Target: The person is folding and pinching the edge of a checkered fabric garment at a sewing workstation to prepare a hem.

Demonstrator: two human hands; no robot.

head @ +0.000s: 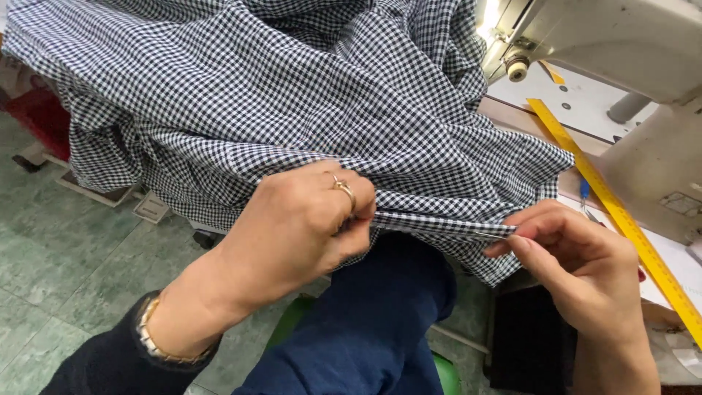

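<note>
Sewing workshop, industrial sewing machine (621, 44), yellow ruler (621, 216) on worktable (585, 95), checked fabric (292, 95), tiled floor (66, 256)

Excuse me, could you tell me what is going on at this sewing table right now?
A seated person holds a black-and-white checked cloth that is heaped over their lap. The left hand and the right hand each pinch one end of a folded strip along its edge, pulling it straight between them. A sewing machine stands at the right, with a yellow ruler lying on the table beside it.
</note>
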